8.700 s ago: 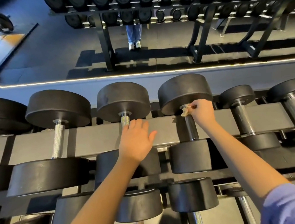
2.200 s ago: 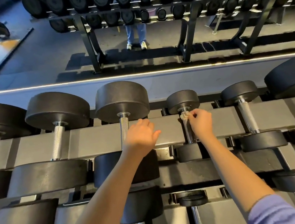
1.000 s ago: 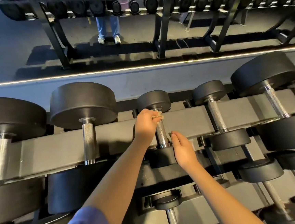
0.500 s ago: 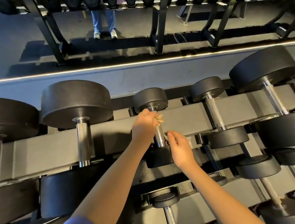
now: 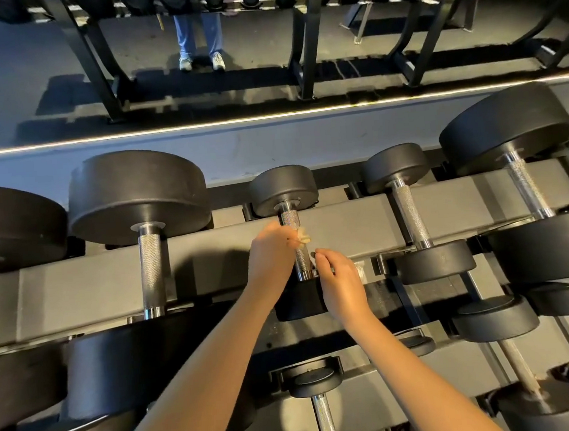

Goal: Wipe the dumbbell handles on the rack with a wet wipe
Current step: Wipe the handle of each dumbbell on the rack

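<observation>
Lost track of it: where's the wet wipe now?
Centre of the head view: the wet wipe is held in the left hand against the small dumbbell's handle, just above the right hand.

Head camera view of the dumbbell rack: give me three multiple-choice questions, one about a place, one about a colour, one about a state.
1. Where is the wet wipe?
A. On the floor
B. Against the small dumbbell's handle
C. Draped over the far-left dumbbell

2. What colour are the dumbbell heads?
A. Black
B. Red
C. Yellow

3. What is the left hand doing?
A. Lying flat on the rail
B. Hanging empty
C. Gripping the wipe

Answers: 1 B, the wipe sits against that chrome handle; 2 A, every head in view looks black; 3 C, its fingers are curled round the wipe.
</observation>
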Demonstrator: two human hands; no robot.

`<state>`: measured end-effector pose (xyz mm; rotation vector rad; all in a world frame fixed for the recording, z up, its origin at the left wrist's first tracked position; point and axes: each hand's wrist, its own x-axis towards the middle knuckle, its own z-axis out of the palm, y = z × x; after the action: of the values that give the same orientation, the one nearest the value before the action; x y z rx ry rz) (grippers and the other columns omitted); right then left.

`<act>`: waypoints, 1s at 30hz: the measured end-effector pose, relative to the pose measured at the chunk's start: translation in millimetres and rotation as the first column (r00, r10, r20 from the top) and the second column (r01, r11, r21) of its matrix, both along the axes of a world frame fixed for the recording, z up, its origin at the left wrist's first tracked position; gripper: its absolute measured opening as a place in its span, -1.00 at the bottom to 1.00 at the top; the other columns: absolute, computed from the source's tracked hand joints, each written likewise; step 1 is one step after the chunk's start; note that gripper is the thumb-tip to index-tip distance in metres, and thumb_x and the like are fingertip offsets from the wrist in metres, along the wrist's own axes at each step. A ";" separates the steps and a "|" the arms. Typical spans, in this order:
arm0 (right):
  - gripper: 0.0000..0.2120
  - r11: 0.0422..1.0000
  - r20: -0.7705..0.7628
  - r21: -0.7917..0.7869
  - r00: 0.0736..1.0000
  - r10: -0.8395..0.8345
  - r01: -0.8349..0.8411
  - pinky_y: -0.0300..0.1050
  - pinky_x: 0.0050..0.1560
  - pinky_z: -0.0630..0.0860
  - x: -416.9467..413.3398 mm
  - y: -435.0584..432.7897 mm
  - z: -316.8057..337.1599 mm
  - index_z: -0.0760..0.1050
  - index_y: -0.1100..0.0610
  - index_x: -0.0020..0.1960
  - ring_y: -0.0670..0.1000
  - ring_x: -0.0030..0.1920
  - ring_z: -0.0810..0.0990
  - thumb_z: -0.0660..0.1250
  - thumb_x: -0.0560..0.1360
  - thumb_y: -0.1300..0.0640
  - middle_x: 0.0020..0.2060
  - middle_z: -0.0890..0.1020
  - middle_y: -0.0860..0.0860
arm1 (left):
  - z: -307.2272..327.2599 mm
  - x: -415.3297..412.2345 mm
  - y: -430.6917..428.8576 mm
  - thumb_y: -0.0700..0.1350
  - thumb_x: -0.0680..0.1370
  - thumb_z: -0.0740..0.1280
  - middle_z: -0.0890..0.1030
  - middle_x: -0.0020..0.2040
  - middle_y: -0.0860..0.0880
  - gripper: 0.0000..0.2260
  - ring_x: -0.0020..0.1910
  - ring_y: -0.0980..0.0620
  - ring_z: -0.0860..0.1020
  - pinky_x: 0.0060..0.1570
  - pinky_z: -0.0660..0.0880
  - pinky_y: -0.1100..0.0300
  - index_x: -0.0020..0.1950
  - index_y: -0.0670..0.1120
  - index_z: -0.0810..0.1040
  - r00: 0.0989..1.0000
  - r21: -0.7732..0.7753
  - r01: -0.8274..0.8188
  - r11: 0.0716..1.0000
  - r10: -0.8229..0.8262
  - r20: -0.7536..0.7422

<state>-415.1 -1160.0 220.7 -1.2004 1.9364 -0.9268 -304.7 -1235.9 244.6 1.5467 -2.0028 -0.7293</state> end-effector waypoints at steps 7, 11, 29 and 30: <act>-0.72 1.000 0.008 -0.004 1.000 0.012 -0.012 -0.11 0.24 0.39 -0.2 0.8 2.6 0.51 0.03 0.18 -0.07 0.15 0.46 0.09 0.61 0.00 0.06 0.54 -0.11 | 8.1 -5.9 -12.6 -0.10 0.62 0.17 0.45 -0.06 0.03 -0.80 -0.21 0.17 0.40 -0.25 0.30 0.49 0.05 -0.14 0.56 0.981 0.104 -0.131 0.986 0.144 -0.130; -0.79 1.000 0.016 -0.013 1.000 0.025 -0.024 -0.16 0.14 0.36 -0.1 2.0 8.6 0.49 -0.01 0.08 -0.10 0.08 0.45 0.09 0.62 0.03 -0.02 0.53 -0.12 | 3.4 -9.7 -3.0 -0.20 0.57 0.20 0.42 -0.15 0.05 -0.83 -0.22 0.16 0.39 -0.22 0.26 0.52 -0.13 -0.12 0.57 0.966 0.124 -0.151 0.981 0.173 -0.193; -0.66 0.996 -0.275 0.001 0.958 0.081 -0.084 0.04 0.17 0.42 -0.6 6.3 11.7 0.53 0.12 0.14 0.03 0.08 0.52 0.03 0.63 0.02 0.03 0.60 0.02 | 21.4 28.1 39.2 -0.27 0.55 0.26 0.54 -0.21 -0.04 -0.88 -0.17 0.03 0.49 -0.24 0.36 0.26 -0.12 -0.13 0.57 0.992 0.362 -0.048 0.931 0.087 -0.092; -0.67 0.993 -0.326 0.005 0.938 0.115 -0.120 0.02 0.17 0.41 -1.0 7.9 15.2 0.53 0.13 0.14 0.04 0.07 0.52 0.04 0.64 0.04 0.04 0.60 0.03 | 25.7 32.2 41.8 -0.26 0.55 0.28 0.55 -0.19 -0.04 -0.90 -0.17 0.05 0.49 -0.22 0.36 0.26 -0.08 -0.14 0.58 0.990 0.339 -0.066 0.939 0.104 -0.094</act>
<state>-416.0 -1152.2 235.9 -1.5406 2.0844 -0.7153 -272.6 -1194.1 270.3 1.7258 -1.7853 -1.1419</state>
